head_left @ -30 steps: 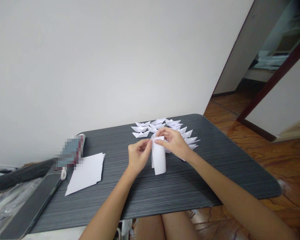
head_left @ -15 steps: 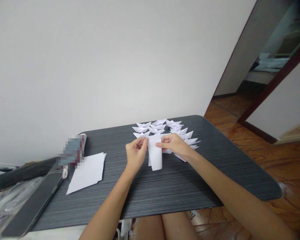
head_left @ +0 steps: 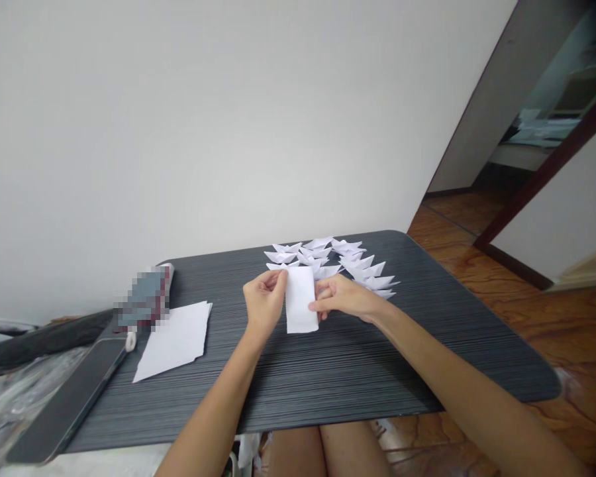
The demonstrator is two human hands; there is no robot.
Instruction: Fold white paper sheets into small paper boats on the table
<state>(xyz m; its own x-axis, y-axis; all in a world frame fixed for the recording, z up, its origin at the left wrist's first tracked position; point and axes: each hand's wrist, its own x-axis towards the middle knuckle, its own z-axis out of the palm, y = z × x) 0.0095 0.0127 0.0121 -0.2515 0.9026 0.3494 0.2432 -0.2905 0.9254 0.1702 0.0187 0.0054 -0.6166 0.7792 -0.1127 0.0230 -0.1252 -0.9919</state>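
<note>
A folded white sheet of paper is held upright above the table, a narrow rectangle facing me. My left hand pinches its upper left edge between thumb and fingers. On the opposite edge, my right hand grips it with the thumb in front and fingers behind. Just beyond the hands, several white folded paper boats stand in rows on the dark table; the paper and right hand hide part of them.
To the left lies a stack of white paper sheets. Behind it sits a blurred-out object with a red edge. A dark flat device rests along the table's left edge. A pale wall rises behind the table.
The paper has shifted slightly left and now shows a flat, wider rectangle instead of a curved, tapering flap. My right hand has moved lower along its edge.
</note>
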